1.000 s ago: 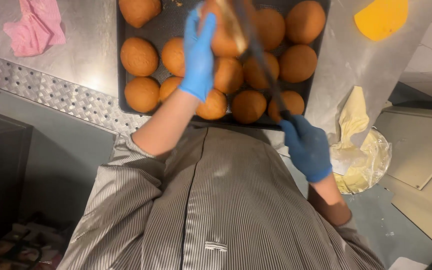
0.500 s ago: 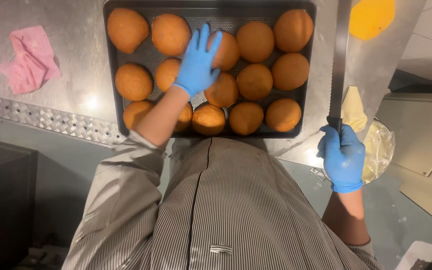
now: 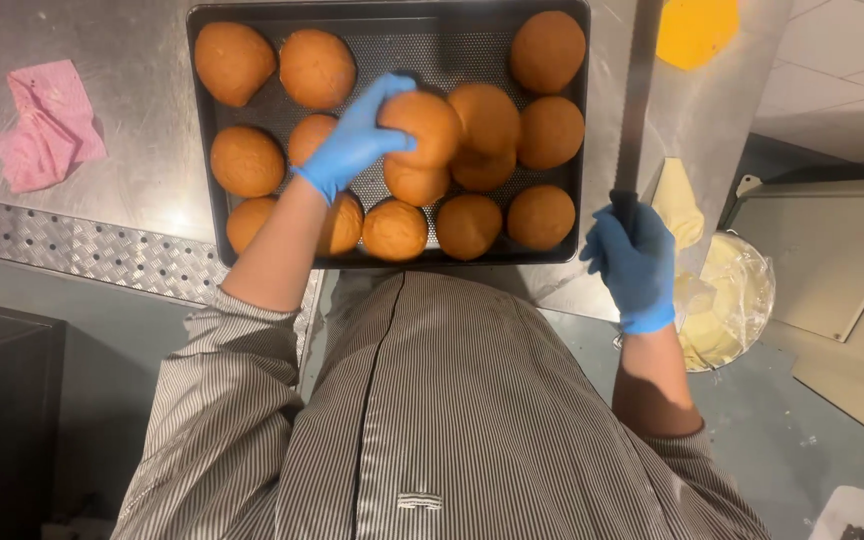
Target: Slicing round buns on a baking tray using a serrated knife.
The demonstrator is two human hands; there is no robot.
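- Left hand point(image 3: 352, 140), blue glove: half a second ago it lay flat and spread on the buns; now my fingers curl around one bun point(image 3: 422, 128) and hold it raised a little over its neighbours, mid-tray.
- Right hand point(image 3: 634, 262), blue glove: closed round the dark handle of the knife point(image 3: 640, 100); its place beside the tray's right edge is much as it was half a second ago, blade long and pointing away from me along the steel.
- Meaning, as I judge it: one bun is now picked out from the batch and the knife stands ready beside it.
- Tray point(image 3: 552, 255): dark, perforated, with round brown buns in rows; a gap shows at top middle.
- Counter point(image 3: 132, 190): steel, just under my chest.
- Pink cloth point(image 3: 47, 125): crumpled, well left of the tray.
- Yellow disc point(image 3: 697, 30): flat, beyond the knife tip.
- Lined tub point(image 3: 727, 300): below the counter edge on the right, pale scraps inside.
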